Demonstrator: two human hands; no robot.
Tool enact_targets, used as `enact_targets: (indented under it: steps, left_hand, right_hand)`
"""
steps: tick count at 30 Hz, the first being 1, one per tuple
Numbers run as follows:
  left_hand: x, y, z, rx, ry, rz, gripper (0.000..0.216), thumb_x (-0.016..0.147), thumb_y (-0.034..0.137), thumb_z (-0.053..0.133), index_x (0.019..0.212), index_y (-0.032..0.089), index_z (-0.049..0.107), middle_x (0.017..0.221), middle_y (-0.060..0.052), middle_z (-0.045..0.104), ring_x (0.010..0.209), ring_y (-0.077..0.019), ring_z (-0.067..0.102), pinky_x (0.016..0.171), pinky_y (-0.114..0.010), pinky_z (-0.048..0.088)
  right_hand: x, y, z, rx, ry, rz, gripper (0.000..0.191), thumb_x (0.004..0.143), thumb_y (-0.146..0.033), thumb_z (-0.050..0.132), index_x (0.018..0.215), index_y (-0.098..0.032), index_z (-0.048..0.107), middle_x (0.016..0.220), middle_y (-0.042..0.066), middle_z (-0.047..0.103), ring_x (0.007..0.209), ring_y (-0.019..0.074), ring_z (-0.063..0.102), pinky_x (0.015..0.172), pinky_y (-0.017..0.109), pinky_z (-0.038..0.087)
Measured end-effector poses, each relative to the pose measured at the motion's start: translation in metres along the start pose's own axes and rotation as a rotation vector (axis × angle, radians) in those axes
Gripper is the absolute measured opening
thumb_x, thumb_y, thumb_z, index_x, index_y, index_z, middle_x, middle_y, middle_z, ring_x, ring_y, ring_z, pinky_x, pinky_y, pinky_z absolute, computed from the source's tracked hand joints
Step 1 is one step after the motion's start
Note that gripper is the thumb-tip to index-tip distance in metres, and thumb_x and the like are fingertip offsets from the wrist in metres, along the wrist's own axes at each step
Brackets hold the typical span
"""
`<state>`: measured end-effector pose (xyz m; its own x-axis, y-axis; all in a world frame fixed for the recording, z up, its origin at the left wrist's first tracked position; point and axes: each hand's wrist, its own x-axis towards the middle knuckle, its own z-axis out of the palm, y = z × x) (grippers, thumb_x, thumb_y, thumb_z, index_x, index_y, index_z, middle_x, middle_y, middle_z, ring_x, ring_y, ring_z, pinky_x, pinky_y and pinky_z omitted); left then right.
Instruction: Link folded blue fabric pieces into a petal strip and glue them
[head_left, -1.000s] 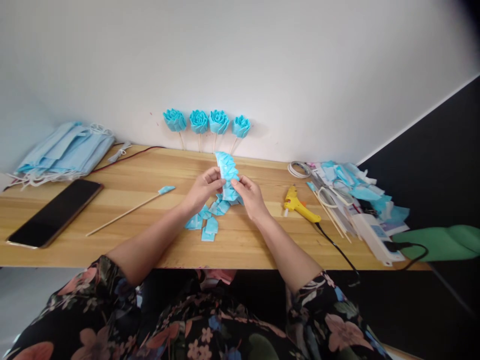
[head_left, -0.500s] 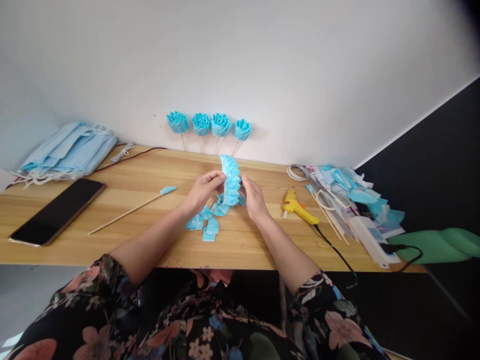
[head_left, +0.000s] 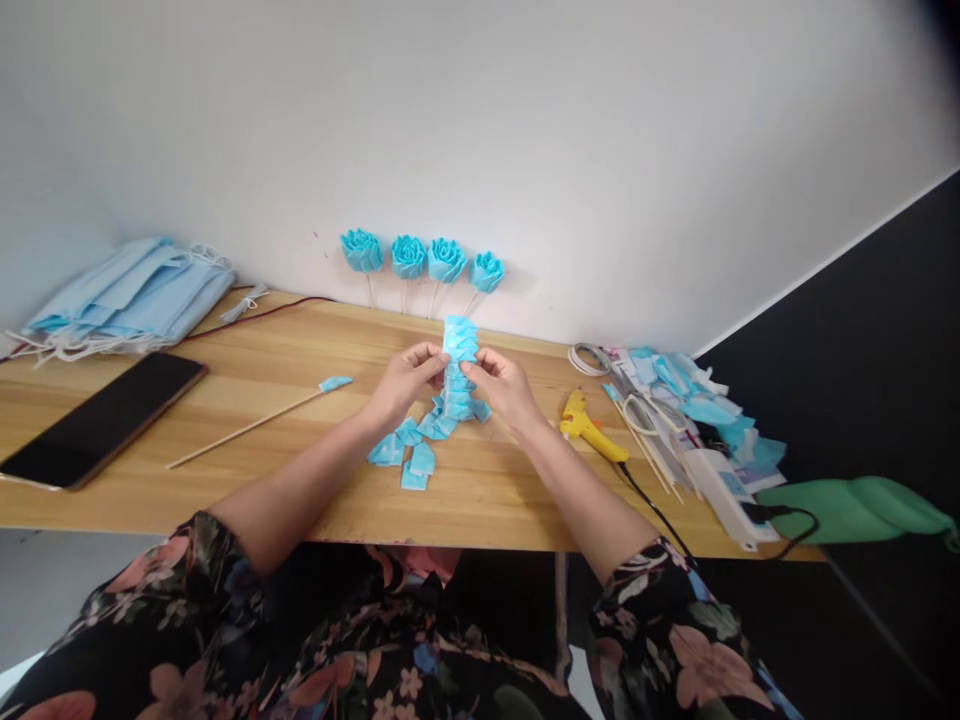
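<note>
My left hand (head_left: 405, 380) and my right hand (head_left: 504, 385) pinch a stack of folded blue pieces (head_left: 457, 368) from both sides, holding it upright above the wooden table (head_left: 300, 470). More loose folded blue pieces (head_left: 411, 450) lie on the table just below and in front of my hands. A wooden stick with a blue tip (head_left: 255, 422) lies to the left of my left hand. Several finished blue roses on sticks (head_left: 424, 260) lean against the wall behind the stack.
A black phone (head_left: 97, 415) lies at the left, with a pile of blue face masks (head_left: 127, 300) behind it. A yellow glue gun (head_left: 592, 428) with a black cord, scissors, sticks and blue scraps (head_left: 675, 400) lie at the right. A green object (head_left: 847, 505) sits beyond the table's right end.
The stack of folded pieces has straightened upright between my hands, and my right fingers have shifted higher on it. The view has drifted slightly to the right.
</note>
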<state>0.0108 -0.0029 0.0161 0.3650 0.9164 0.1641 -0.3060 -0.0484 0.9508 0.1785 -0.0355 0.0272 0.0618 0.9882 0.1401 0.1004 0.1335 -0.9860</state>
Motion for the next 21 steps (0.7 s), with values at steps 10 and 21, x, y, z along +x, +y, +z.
enact_targets:
  steps: [10,21]
  left_hand:
    - [-0.003,0.002,0.004,0.058,-0.031,-0.055,0.038,0.077,0.05,0.075,0.067,0.016,0.061,0.058,0.001,0.06,0.056,-0.0108,0.055,0.061,-0.026,0.046]
    - [-0.001,-0.004,0.001,0.022,0.01,-0.086,0.036,0.07,0.046,0.084,0.077,0.016,0.065,0.059,0.003,0.06,0.054,-0.0103,0.056,0.058,-0.024,0.046]
  right_hand:
    - [-0.001,0.015,0.001,0.115,0.079,-0.052,0.038,0.074,-0.053,0.076,0.066,-0.021,0.057,0.063,-0.004,0.048,0.064,0.0127,0.041,0.062,0.027,0.037]
    - [-0.013,0.027,0.004,0.09,0.074,-0.094,0.046,0.088,-0.061,0.062,0.066,-0.021,0.055,0.067,-0.002,0.049,0.066,0.0136,0.043,0.064,0.028,0.038]
